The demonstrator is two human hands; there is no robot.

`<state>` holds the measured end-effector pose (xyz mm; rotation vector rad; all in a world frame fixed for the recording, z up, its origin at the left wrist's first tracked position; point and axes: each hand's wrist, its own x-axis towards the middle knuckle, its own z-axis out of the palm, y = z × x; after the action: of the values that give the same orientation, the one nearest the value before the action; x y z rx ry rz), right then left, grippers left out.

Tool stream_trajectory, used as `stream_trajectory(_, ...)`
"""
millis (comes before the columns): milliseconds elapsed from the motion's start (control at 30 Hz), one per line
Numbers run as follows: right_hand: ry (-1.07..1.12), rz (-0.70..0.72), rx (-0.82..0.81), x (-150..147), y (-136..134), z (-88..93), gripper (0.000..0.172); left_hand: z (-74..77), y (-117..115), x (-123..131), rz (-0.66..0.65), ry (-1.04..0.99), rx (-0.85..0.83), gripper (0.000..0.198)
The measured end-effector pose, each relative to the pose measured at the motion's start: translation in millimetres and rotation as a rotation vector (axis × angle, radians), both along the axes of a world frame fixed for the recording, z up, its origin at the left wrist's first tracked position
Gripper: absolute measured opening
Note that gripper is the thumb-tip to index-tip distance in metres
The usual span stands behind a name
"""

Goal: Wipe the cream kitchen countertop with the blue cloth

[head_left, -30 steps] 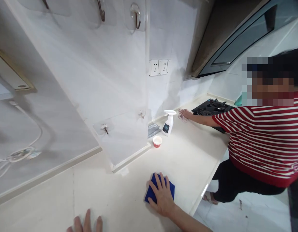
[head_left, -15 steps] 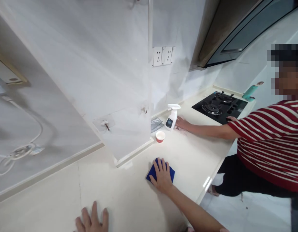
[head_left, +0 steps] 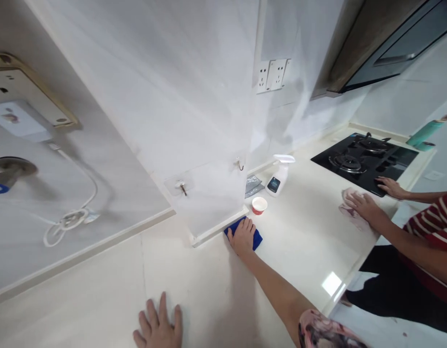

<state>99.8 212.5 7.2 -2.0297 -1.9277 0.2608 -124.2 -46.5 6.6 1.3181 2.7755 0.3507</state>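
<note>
cloth (head_left: 258, 239), blue: on white countertop (head_left: 299, 237), between 1 and 2 o'clock from left hand (head_left: 160, 326) | right hand (head_left: 243, 237): half-open, palm down on cloth, thumb apart | left hand: splayed on countertop, holding nothing | red-white tub (head_left: 259, 206): 1 o'clock from cloth | white spray bottle (head_left: 279, 180): beyond tub, also 1 o'clock

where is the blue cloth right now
In the head view, the blue cloth lies under the right hand on the counter, slightly right of and below centre, near the wall-base strip and the red-and-white cup.
</note>
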Motion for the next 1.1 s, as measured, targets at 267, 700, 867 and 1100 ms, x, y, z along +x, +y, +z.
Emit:
stream_trajectory(267, 0.025, 0.138, -0.086, -64.4, -61.9, 7.0, 0.088, -3.0, -2.4, 0.8, 0.009, 0.040, -0.050, 0.065)
stream_trajectory(700, 0.037, 0.940, -0.103, -60.5, -146.4, 38.2, 0.093, -1.3, -1.8, -1.8, 0.020, 0.042, -0.019, 0.069)
stream_trajectory(867, 0.116, 0.987, -0.099, 2.6, -181.3, 39.4, 0.093, -1.9, 0.3, -2.9, 0.029, 0.034, 0.034, 0.072)
stream_trajectory(1100, 0.179, 0.904, -0.152, 94.3, -205.2, 19.4, 0.097, 3.8, 2.9, -2.8, 0.014, 0.001, 0.009, 0.080)
